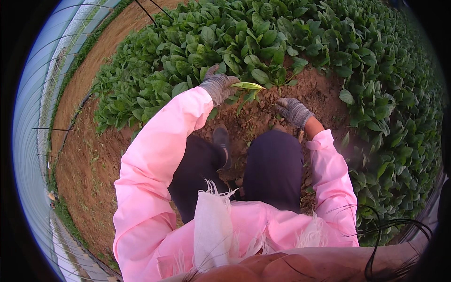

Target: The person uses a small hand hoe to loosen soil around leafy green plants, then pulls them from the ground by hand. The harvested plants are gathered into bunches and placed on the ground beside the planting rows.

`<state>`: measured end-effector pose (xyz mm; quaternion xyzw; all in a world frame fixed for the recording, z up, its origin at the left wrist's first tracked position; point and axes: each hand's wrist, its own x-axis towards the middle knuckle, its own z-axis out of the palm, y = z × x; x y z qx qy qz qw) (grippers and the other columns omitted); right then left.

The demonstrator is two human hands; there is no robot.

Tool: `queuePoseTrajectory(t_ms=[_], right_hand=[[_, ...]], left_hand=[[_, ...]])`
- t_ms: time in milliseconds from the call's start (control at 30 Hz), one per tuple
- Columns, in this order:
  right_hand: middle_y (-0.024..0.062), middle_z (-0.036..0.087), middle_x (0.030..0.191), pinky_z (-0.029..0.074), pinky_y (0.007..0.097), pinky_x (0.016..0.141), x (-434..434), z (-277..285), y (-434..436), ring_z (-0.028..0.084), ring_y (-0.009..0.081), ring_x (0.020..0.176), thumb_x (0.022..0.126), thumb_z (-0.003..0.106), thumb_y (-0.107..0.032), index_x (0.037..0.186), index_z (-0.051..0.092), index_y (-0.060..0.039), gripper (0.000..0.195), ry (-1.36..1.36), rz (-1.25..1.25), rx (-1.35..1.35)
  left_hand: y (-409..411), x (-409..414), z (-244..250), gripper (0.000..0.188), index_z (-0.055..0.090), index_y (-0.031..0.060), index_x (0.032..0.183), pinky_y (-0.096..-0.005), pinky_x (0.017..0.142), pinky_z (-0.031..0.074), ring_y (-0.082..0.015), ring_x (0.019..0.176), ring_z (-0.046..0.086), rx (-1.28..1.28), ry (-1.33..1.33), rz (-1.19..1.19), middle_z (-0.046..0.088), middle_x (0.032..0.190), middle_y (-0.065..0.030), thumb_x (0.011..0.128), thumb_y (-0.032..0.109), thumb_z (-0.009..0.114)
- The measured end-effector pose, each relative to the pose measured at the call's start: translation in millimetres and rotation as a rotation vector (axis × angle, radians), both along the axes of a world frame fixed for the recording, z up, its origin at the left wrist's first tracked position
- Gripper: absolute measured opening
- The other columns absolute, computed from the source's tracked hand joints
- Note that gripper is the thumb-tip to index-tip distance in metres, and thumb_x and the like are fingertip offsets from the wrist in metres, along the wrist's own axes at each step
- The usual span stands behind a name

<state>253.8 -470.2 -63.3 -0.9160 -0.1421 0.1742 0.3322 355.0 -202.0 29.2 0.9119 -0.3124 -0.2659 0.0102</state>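
My left hand [220, 86], in a grey knit glove, is shut on a small leafy green plant [248, 86], whose pale stems point to the right. Dark green spinach-like plants [208, 53] stand rooted just beyond that hand. To the right, my right hand [295, 112] wears a matching glove and is held low over the bare brown soil [313, 88]. Its fingers are curled, and whether anything lies in them is hidden. A short pale brown piece [301, 135], perhaps wood, shows below its wrist.
Dense leafy crop [391, 105] runs along the right and far side. My bent knees [273, 165] and a dark shoe [221, 137] are close below my hands. At the left, a dirt path [84, 169] and black hose [75, 116] run beside a greenhouse's plastic film wall [31, 116].
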Motion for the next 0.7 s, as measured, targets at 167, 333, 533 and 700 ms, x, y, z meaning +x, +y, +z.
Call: queuePoseTrajectory(t_ms=[167, 333, 533, 700], right_hand=[[0.0165, 0.041, 0.134, 0.044, 0.036, 0.095, -2, 16, 4, 0.047, 0.0286, 0.119, 0.078, 0.071, -0.016, 0.137, 0.034, -0.0067, 0.07, -0.06, -0.129, -0.088], [0.0094, 0.058, 0.107, 0.051, 0.0274, 0.072, 9, 126, 70, 0.059, 0.0143, 0.088, 0.082, 0.068, -0.011, 0.136, 0.036, -0.0064, 0.063, -0.051, -0.09, 0.556], [0.0017, 0.056, 0.075, 0.044, 0.0226, 0.052, 12, 172, 128, 0.053, 0.009, 0.06, 0.091, 0.057, -0.02, 0.108, 0.054, -0.0031, 0.024, 0.278, -0.037, 0.655], [0.003, 0.058, 0.078, 0.047, 0.0234, 0.062, 7, 165, 144, 0.056, 0.0107, 0.067, 0.09, 0.059, -0.021, 0.112, 0.056, -0.0027, 0.028, 0.165, -0.057, 0.732]], left_hand=[[56, -1, 5, 0.035, 0.053, 0.007, 0.125, -0.0316, 0.096, 0.039, -0.013, 0.101, 0.057, -0.947, 0.598, 0.386, 0.063, 0.112, -0.0016, 0.092, 0.017, 0.056], [84, -12, 12, 0.038, 0.051, 0.0035, 0.126, -0.0252, 0.086, 0.045, -0.0098, 0.097, 0.058, -1.052, 0.612, 0.369, 0.063, 0.113, -0.0039, 0.092, 0.018, 0.058], [113, -40, 37, 0.039, 0.052, 0.0033, 0.125, -0.0257, 0.087, 0.044, -0.0103, 0.095, 0.058, -1.068, 0.553, 0.446, 0.063, 0.109, -0.0039, 0.09, 0.019, 0.06], [170, -56, 40, 0.039, 0.054, 0.0019, 0.12, -0.0271, 0.08, 0.05, -0.0122, 0.088, 0.061, -1.328, 0.756, 0.564, 0.065, 0.097, -0.0048, 0.087, 0.021, 0.064]])
